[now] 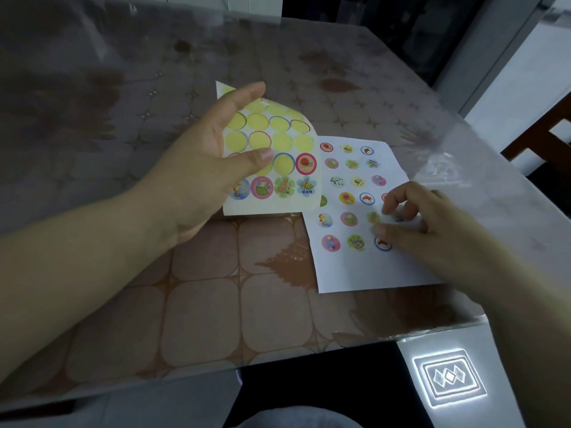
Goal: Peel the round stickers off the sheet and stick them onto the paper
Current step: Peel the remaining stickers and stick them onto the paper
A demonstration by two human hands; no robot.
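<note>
Lying under a glossy clear cover, your patterned tabletop [200, 304] carries the flat white paper [355, 270], dotted with rows of round stickers [347, 197]. Your left hand [210, 156] holds the curling yellow sheet [278, 140] raised just beside it, thumb on the front. Your right hand [426, 230] sits curled over the paper; blur hides whether its fingers pinch anything.
</note>
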